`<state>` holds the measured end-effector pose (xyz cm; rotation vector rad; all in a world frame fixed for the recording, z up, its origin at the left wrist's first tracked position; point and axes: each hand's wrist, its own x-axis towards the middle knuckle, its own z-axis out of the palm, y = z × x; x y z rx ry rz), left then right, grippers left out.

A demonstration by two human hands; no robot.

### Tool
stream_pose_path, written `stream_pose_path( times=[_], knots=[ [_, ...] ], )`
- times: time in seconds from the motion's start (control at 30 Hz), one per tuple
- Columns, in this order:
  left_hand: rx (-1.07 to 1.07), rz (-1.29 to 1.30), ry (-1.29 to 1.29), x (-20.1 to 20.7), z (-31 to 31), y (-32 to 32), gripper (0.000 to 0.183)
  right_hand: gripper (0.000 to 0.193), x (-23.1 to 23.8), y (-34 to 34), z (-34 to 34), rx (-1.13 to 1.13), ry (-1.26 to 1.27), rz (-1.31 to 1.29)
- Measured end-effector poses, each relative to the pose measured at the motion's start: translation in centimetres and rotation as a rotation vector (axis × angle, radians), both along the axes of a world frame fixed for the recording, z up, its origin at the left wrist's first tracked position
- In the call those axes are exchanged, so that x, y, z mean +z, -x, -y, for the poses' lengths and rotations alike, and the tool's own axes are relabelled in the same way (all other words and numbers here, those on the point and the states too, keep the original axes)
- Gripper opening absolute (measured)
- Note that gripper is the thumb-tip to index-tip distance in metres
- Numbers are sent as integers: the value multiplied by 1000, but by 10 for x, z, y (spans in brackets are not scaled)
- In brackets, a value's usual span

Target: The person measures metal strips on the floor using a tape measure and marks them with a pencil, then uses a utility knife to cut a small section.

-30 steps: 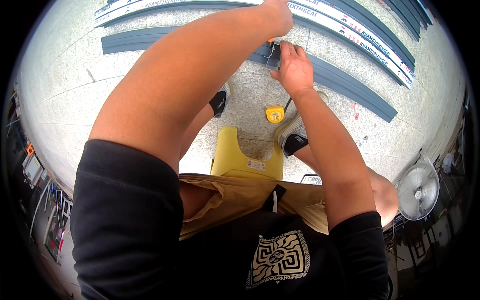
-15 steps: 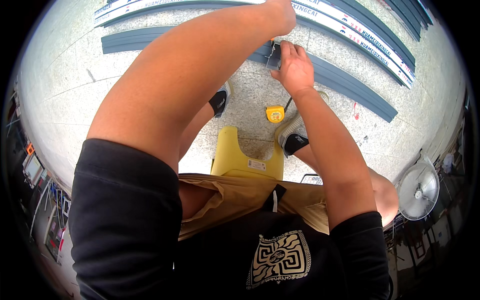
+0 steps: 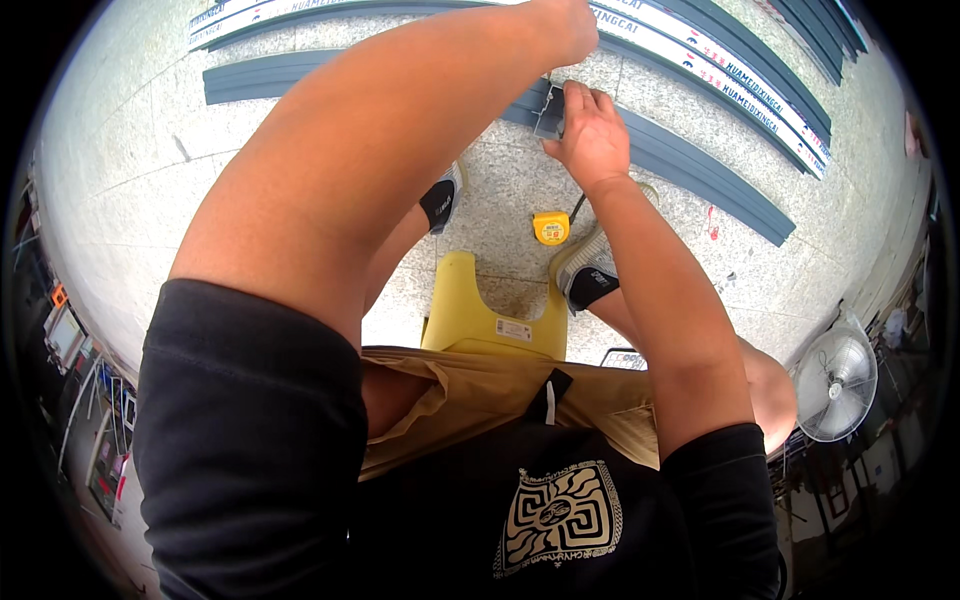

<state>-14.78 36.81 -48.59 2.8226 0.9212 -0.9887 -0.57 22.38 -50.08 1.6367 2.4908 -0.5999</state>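
My right hand is bent around a short grey metal piece, thumb on the near side and fingers on the far side. That piece, with a pale ragged-looking edge, lies against a long dark grey metal profile on the floor. My left arm reaches across to the top edge of the picture. Only the wrist and back part of my left hand show, just beyond the short piece; its fingers are out of sight. Below my right hand, a yellow tape measure rests on the floor.
Farther off lie long profiles with white printed film, with more dark profiles at the upper right. A yellow plastic stool is beneath me, between my shoes. A round fan stands at the right.
My left hand has shifted slightly to the right. A small orange spot near the short metal piece no longer shows. My right hand stays almost in place.
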Motion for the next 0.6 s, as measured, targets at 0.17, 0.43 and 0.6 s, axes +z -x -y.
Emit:
stream_pose_path(
  times=[0.17, 0.43, 0.6],
  knots=[
    [-84, 10, -179, 37, -49, 12, 38, 96, -3, -4, -8, -3, -8, 4],
    [121, 8, 44, 159, 15, 82, 43, 101, 26, -5, 31, -8, 43, -71],
    [277, 118, 220, 264, 67, 144, 16, 92, 78, -32, -1, 15, 25, -173]
  ],
)
